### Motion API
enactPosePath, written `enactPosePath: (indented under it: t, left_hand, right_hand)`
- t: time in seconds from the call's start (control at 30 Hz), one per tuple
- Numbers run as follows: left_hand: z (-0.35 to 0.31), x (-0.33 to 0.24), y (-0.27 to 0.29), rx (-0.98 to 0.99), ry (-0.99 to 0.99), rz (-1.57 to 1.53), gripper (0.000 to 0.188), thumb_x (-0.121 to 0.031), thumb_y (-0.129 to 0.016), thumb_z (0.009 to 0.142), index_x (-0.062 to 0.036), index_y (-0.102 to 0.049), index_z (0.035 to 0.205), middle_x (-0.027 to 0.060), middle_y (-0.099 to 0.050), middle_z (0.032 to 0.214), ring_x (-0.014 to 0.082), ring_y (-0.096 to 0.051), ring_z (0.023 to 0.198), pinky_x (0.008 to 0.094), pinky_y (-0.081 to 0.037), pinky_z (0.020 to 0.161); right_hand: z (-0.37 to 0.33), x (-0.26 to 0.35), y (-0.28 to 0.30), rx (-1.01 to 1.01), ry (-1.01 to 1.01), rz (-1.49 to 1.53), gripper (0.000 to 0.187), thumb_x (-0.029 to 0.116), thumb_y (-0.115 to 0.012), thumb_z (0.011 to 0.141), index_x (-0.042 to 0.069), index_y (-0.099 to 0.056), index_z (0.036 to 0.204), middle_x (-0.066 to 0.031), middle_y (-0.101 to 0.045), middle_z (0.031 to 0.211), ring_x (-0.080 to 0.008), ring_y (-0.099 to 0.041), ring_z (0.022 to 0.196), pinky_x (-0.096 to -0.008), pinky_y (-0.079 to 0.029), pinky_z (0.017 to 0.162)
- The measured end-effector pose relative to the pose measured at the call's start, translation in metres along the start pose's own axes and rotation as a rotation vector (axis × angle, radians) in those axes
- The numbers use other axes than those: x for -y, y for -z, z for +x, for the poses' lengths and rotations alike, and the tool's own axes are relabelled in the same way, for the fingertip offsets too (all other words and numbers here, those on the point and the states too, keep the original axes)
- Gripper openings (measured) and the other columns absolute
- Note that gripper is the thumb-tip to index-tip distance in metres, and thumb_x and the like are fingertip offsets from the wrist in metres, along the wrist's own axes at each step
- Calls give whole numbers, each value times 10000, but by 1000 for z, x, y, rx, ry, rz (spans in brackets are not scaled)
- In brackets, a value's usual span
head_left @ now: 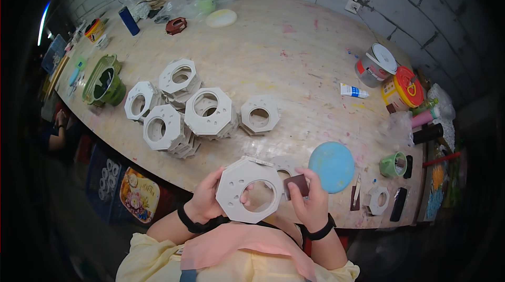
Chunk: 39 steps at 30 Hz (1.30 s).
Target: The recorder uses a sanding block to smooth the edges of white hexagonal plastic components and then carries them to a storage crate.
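Note:
My left hand is closed on the left edge of a white octagonal plaster frame, tilted up before my chest. The frame has a large round opening and several small dents; some fingers show through the opening. In my right hand, pinched between thumb and fingers, is a dark brown piece of sandpaper. It is just right of the frame's edge; whether it touches cannot be told. Behind it, another pale octagonal frame is partly hidden. Stacks of similar frames stand farther off, left of centre.
A blue round disc lies right of my right hand. Beyond it are a green cup, a small octagonal frame, a tube and buckets. A green basket stands left; another person's arm shows past the table edge.

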State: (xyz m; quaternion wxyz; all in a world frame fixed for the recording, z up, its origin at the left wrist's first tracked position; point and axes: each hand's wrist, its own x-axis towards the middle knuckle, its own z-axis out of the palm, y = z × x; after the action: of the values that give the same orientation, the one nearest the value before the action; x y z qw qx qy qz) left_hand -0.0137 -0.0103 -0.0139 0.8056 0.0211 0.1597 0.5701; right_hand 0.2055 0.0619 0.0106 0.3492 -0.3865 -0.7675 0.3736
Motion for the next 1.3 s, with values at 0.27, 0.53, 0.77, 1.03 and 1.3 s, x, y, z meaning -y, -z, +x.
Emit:
enactPosePath:
  t: [0.27,0.53,0.77,1.03,1.3]
  left_hand:
    - [-6,3,1,-8,-76,304,546,-374,-387,887,13,-388,1273,200,-583,991,298,-604,821,420,-484,772]
    - [-15,14,-6,123,-293,1027,351,-132,-439,881,17,-455,1197,138,-505,1157,186,-529,951,323,-438,830]
    - [-9,14,-16,261,-619,1494,336,-141,-544,832,2,-519,1134,207,-426,1189,289,-482,1056,372,-391,902]
    - [-10,12,-23,286,-677,1680,360,-102,-625,754,23,-540,1081,224,-444,1165,329,-507,1042,368,-446,861]
    - [-12,10,-23,265,-614,1582,359,-159,-630,769,15,-544,1071,203,-447,1149,300,-489,1037,351,-410,879]
  right_hand:
    - [-2,6,3,-40,-156,174,132,3,-561,836,-18,-592,963,-45,-592,691,-78,-547,563,-208,-439,518]
    - [-4,19,0,235,-303,486,97,48,-584,852,-28,-582,913,-32,-612,712,-55,-565,616,-196,-457,555]
    - [-6,18,-7,316,-248,571,132,88,-629,832,-12,-578,903,-32,-614,727,-56,-578,639,-202,-461,562]
    - [-3,23,-10,331,-140,387,248,156,-707,764,-36,-586,866,-71,-629,708,-96,-588,598,-229,-459,531]
    - [-7,20,-16,320,-51,319,220,117,-703,745,-36,-602,866,-84,-617,680,-112,-582,562,-238,-441,497]
